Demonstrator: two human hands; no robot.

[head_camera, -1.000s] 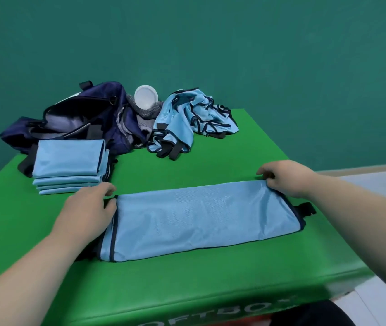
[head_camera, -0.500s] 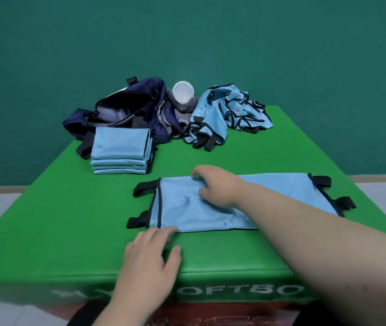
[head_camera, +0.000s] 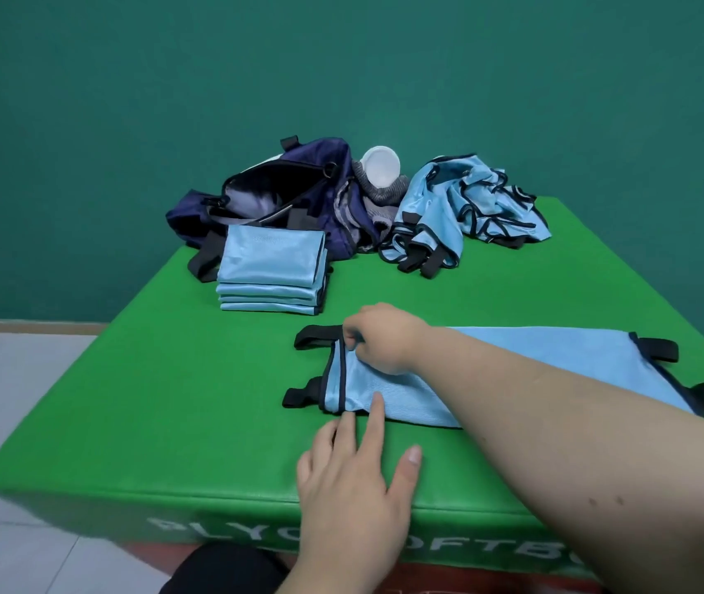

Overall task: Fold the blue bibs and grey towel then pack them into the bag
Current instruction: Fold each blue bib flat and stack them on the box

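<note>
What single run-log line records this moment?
step: folding light-blue mesh bib | right hand: pinches bib's left black-trimmed end | left hand: straight fingers touch near edge

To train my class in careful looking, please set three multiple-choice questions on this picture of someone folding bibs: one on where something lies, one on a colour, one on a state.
1. Where is the stack of folded bibs?
A. in front of the bag
B. inside the bag
C. on the floor

2. What colour are the straps of the flat bib?
A. white
B. red
C. black

3. What state is the bag in?
A. zipped shut
B. open
C. upside down

Answers:
1 A: the stack sits on the green box, just before the bag.
2 C: black loops stick out at both ends of the bib.
3 B: the bag's dark inside shows through its gaping top.
</note>
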